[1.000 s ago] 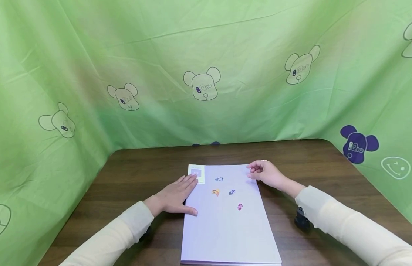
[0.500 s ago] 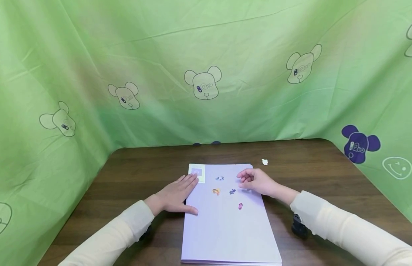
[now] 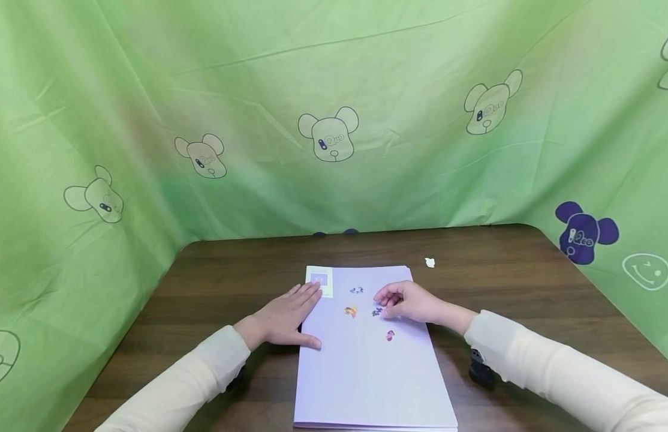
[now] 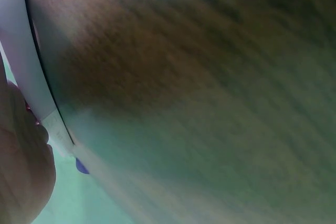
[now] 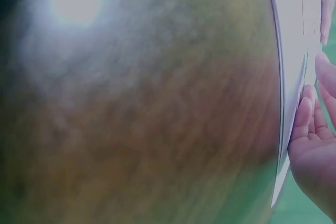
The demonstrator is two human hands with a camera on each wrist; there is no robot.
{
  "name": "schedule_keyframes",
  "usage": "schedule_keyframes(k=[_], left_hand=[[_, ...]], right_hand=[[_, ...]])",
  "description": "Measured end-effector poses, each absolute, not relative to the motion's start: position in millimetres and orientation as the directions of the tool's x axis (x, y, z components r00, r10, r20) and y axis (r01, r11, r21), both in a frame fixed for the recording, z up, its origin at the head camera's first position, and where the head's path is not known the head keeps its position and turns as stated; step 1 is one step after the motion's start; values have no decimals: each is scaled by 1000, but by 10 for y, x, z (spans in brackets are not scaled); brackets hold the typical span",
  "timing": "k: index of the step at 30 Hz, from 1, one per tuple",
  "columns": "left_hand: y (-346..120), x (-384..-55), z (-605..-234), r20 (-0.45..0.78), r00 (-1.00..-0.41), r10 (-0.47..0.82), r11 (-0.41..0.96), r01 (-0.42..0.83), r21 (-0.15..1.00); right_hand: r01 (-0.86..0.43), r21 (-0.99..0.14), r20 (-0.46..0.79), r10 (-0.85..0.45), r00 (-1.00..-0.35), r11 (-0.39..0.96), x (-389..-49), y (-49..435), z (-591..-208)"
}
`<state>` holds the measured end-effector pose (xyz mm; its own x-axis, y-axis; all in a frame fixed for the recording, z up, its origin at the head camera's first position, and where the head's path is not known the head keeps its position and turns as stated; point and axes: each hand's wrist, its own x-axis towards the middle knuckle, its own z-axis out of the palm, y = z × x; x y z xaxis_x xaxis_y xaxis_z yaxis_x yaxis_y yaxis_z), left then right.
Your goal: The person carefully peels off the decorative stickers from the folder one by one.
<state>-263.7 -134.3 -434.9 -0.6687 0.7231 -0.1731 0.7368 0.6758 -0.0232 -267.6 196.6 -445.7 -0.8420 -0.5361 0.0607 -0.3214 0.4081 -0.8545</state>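
A white paper pad lies on the table with small colourful stickers on it. Flat over its left edge rests my left hand, fingers straight, just below a pale label in the pad's corner. Above the right part of the pad is my right hand, its fingers loosely bent; nothing shows between them. Its thumb tip is at a purple-blue sticker, partly covering it. Nearby are a blue-white sticker, an orange sticker and a pink sticker. In the right wrist view, thumb and fingers stand apart.
A small white scrap lies on the brown wooden table, beyond the pad's far right corner. A green cloth with printed bear heads hangs behind and at both sides. Both wrist views mostly show blurred tabletop.
My right hand has moved left and nearer to me, from the pad's far right corner to the purple-blue sticker. The white scrap beyond the corner now shows fully. My left hand stays put.
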Motion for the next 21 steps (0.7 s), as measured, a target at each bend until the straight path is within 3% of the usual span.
schedule_keyframes(k=[21], left_hand=[[-1339, -2624, -4338, -172, -671, 721, 680, 733, -5]], right_hand=[[-456, -712, 113, -554, -825, 533, -2660, 1909, -4470]])
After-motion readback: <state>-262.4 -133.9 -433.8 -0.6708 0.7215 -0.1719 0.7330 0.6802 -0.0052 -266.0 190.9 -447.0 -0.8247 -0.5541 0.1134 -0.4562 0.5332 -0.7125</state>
